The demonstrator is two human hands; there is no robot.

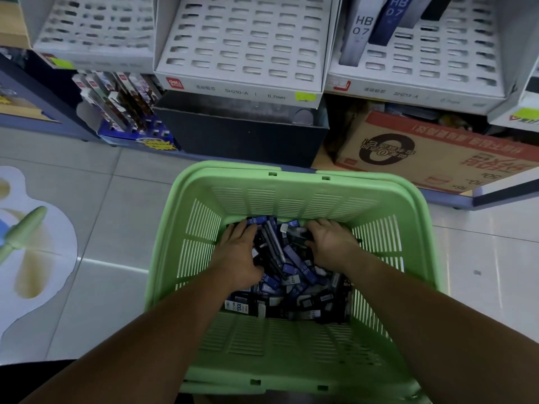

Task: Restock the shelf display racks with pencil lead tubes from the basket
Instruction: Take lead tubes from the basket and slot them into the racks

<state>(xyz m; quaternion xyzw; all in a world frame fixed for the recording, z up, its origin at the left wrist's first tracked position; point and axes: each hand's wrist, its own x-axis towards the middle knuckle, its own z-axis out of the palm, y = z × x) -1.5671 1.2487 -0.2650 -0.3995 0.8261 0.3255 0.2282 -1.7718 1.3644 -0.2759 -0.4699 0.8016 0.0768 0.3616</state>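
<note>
So, left hand [237, 252]: palm down, fingers loosely spread, resting on the pile.
Right hand [329, 243]: palm down, fingers bent into the pile with tips hidden; cannot tell whether it grips anything.
Pencil lead tubes [291, 275]: heaped loose on the basket bottom, dark blue and black, between and under both hands.
Basket [291, 345]: green, slotted, standing on the tiled floor [116, 272].
Middle rack [242, 39]: white, slots bare.
Right rack [423, 62]: a few HB 0.7 packs [360, 33] leaning at its left.
</note>
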